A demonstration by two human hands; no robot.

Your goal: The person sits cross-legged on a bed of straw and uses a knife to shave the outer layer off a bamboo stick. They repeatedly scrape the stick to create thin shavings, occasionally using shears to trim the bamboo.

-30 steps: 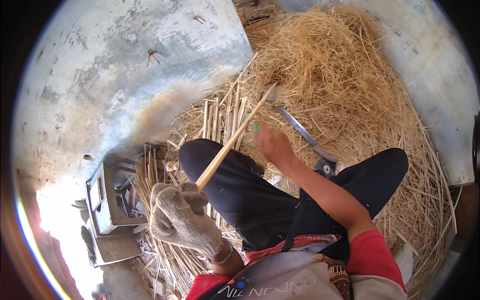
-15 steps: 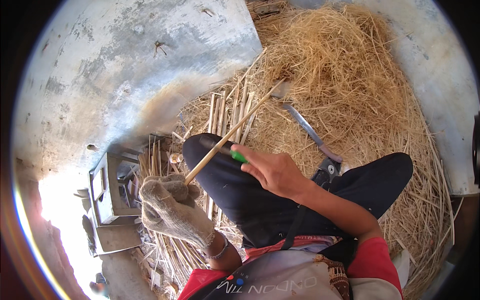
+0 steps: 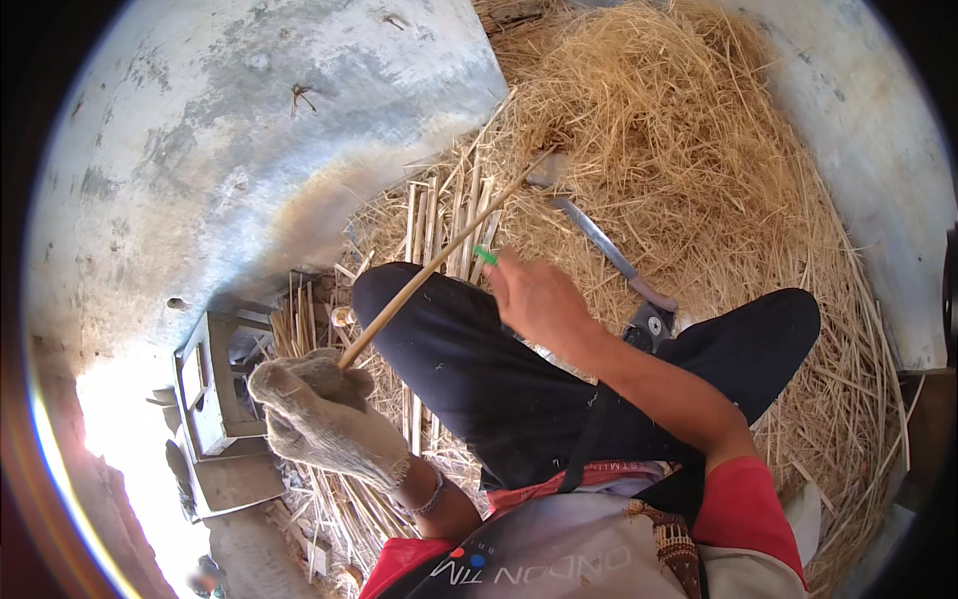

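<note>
My left hand (image 3: 329,414), in a grey knitted glove, is closed around the lower end of a long thin bamboo stick (image 3: 439,262). The stick slants up and away to the right, over my left knee. Bare and slightly blurred, my right hand (image 3: 544,304) is closed beside the stick's middle, apart from it. A green-handled knife (image 3: 485,256) is in its fingers; only a bit of green shows clearly now, and its blade cannot be made out.
A machete (image 3: 609,248) lies on the straw beyond my right hand. Split bamboo pieces (image 3: 429,220) lie past my left knee. Dry shavings (image 3: 659,100) are heaped at the back. A wooden frame (image 3: 215,384) stands at left, below a weathered wall (image 3: 249,130).
My right hand with the green-handled knife has moved up and away, off the stick. My left hand and the stick have shifted slightly left in the picture, along with the whole scene.
</note>
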